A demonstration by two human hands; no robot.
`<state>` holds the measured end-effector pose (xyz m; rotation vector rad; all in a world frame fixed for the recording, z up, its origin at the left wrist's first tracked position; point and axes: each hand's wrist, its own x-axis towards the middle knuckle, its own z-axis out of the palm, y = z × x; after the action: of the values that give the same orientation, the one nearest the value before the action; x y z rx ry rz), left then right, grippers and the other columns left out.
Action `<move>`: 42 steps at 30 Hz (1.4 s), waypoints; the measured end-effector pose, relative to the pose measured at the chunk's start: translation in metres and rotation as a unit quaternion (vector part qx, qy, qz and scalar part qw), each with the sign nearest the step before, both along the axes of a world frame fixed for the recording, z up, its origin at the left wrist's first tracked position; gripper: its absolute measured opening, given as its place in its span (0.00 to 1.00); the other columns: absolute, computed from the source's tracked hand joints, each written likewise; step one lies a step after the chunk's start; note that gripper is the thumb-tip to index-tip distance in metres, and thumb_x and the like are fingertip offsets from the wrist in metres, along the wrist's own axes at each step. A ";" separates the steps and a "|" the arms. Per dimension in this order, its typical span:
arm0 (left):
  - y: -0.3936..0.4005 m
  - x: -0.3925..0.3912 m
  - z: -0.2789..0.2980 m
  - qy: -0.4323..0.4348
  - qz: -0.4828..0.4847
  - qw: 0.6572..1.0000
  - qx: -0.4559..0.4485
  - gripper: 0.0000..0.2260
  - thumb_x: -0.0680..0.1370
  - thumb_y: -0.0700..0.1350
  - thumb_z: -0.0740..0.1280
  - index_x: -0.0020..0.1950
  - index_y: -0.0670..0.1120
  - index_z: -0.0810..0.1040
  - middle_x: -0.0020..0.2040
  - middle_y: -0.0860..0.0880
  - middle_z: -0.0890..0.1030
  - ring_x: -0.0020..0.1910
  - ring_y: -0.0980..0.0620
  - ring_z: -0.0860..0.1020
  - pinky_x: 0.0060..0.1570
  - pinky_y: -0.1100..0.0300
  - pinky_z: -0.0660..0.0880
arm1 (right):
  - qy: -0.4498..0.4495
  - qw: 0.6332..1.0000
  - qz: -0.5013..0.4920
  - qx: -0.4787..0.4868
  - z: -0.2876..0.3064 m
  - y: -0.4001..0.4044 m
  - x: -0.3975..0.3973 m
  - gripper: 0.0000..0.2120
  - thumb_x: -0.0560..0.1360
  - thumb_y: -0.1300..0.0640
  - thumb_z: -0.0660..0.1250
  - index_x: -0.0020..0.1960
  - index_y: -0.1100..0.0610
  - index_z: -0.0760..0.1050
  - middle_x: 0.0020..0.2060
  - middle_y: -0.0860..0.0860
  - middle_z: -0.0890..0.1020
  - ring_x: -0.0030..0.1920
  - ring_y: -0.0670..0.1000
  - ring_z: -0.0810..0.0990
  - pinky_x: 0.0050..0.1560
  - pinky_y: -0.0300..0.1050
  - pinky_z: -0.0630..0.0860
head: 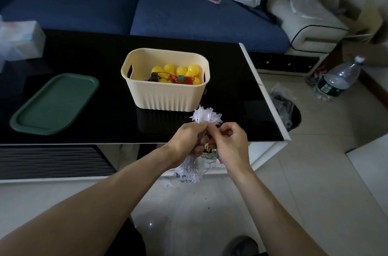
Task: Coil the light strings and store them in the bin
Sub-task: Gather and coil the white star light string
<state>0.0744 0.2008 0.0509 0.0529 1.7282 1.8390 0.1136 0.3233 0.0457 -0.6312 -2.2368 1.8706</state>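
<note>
Head view: spiky translucent star lights (206, 116) bunched before ribbed cream bin (168, 96).

The bin (165, 79) stands on the table (105, 50), near its right edge. In the bin lies a string of round lights (178, 72), coiled. The tray (54, 103) lies on the table to the left of the bin, well apart from it. At the far left corner of the table stands a box (21, 39). Behind the table is the sofa (147, 10). In front of the bin, over the near table edge, the left hand (189, 140) and the right hand (228, 142) are together around a bundle of star lights (206, 116). On the floor to the right of the table lies a bottle (338, 79).
</note>
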 end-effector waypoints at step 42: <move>-0.029 -0.032 0.005 -0.008 0.337 0.936 0.106 0.12 0.85 0.46 0.56 0.43 0.44 0.68 0.30 0.48 0.65 0.24 0.52 0.66 0.26 0.57 0.69 | -0.147 0.944 0.246 0.163 0.016 0.085 0.004 0.08 0.77 0.50 0.72 0.43 0.54 0.82 0.29 0.48 0.83 0.31 0.41 0.79 0.46 0.39 0.72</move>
<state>0.0429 0.1723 0.0554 -0.5302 1.6450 2.4950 0.1175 0.4083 0.0621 -0.3272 -3.0436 1.5951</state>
